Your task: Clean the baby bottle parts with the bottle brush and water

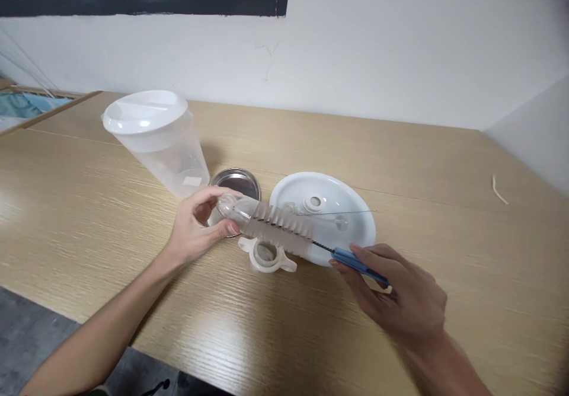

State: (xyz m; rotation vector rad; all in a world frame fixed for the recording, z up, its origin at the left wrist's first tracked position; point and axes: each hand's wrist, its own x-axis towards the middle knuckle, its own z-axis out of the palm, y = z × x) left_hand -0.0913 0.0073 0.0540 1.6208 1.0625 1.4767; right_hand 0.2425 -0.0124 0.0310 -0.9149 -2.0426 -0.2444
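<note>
Between the thumb and fingers of my left hand [200,221] is a clear bottle nipple [232,206], its rounded end pointing left. My right hand [400,295] grips the blue handle of a bottle brush [284,227]. The brush's white bristle head lies against the nipple's open side, its tip apparently inside. Just below the bristles, a whitish two-handled bottle ring [267,255] rests on the table. Behind the brush stands a white oval plate [362,221], bearing a white collar ring [315,202], a small clear part [341,223] and a thin wire-like rod.
A translucent pitcher [164,147] with a white lid stands at the left. Near it lies a round metal lid or dish [237,181], partly behind my left hand. A short pale strip [498,189] lies on the wooden table [444,165] at the right. The wall borders the table's back.
</note>
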